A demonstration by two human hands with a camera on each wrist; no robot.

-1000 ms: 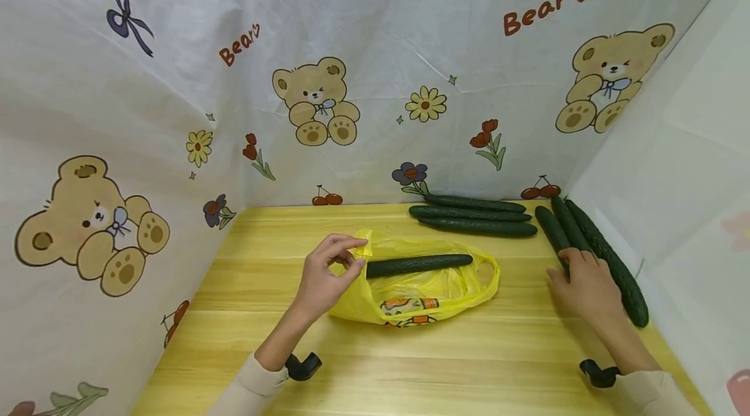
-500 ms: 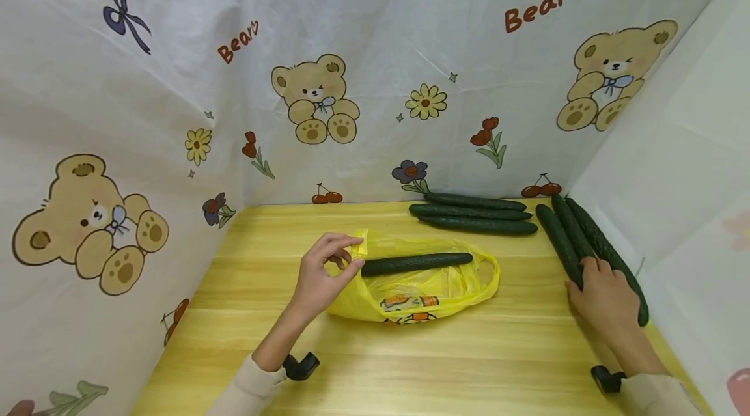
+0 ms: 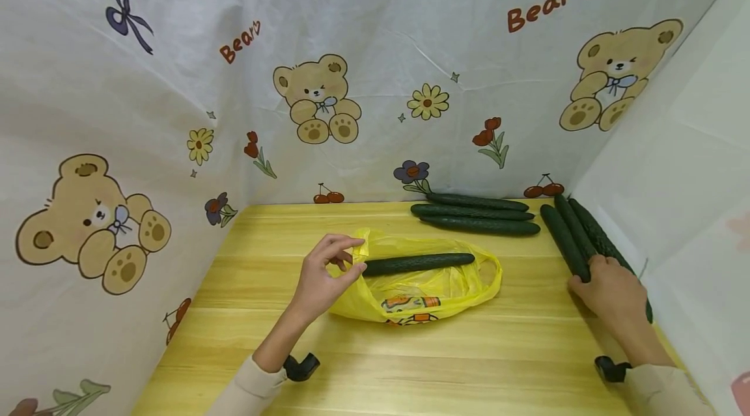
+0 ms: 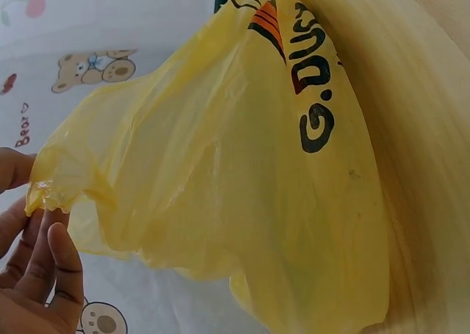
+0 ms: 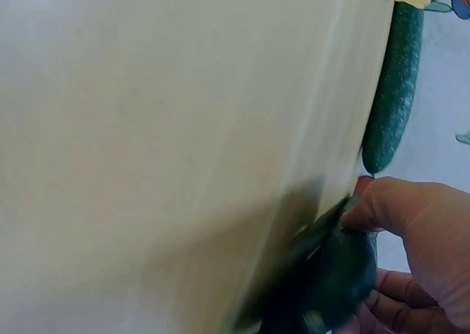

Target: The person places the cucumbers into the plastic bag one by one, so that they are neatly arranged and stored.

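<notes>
My left hand pinches the upper left edge of a yellow plastic bag between thumb and fingers, holding its mouth apart. Inside the bag lies one dark green cucumber, its left end near my thumb. The left wrist view shows the bag's side stretched from the pinching fingers, with printed letters. On the right, my right hand grips the near end of the middle cucumber of a group of three. In the right wrist view its thumb presses the cucumber, fingers curled behind.
Three more cucumbers lie side by side along the back wall. Flanking the gripped one are a left cucumber and a bumpy right cucumber. White bear-printed sheeting encloses the back and sides of the wooden table.
My right hand has shifted right and slightly nearer, from the left cucumber of the group to the middle one. The left hand keeps its pinch on the bag, nearly unmoved.
</notes>
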